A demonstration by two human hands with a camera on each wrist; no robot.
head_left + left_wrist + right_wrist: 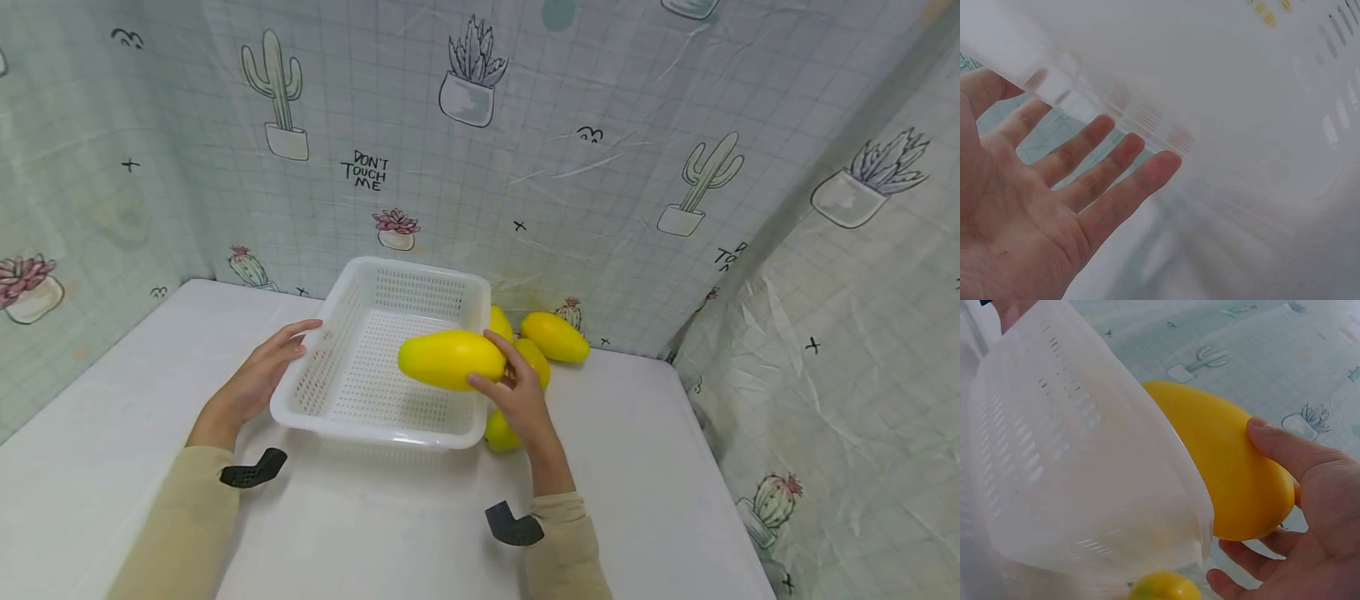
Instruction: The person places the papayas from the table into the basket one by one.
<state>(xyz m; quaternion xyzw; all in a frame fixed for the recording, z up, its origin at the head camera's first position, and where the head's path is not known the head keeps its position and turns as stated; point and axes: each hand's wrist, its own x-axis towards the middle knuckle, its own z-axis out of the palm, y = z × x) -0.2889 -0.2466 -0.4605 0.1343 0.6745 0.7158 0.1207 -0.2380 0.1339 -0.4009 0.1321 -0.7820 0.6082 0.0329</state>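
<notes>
A white plastic basket [405, 435] with slotted walls stands on the table. My left hand [258, 379] is at its left side, and in the left wrist view the hand's fingers [1160, 169] reach out fairly straight along the basket's outer wall [1229, 94]. My right hand [519, 400] holds a large yellow mango [450, 360] by its right end. That mango hangs over the right part of the basket. In the right wrist view, the thumb [1285, 444] lies on the mango [1229, 462], while the basket wall [1097, 462] hides part of the fruit.
More yellow mangoes lie on the table right of the basket: one at the back [555, 337], another beside the wall [534, 362], and one near the front corner [501, 432]. A cactus-print cloth [525, 183] hangs behind the white table [360, 533].
</notes>
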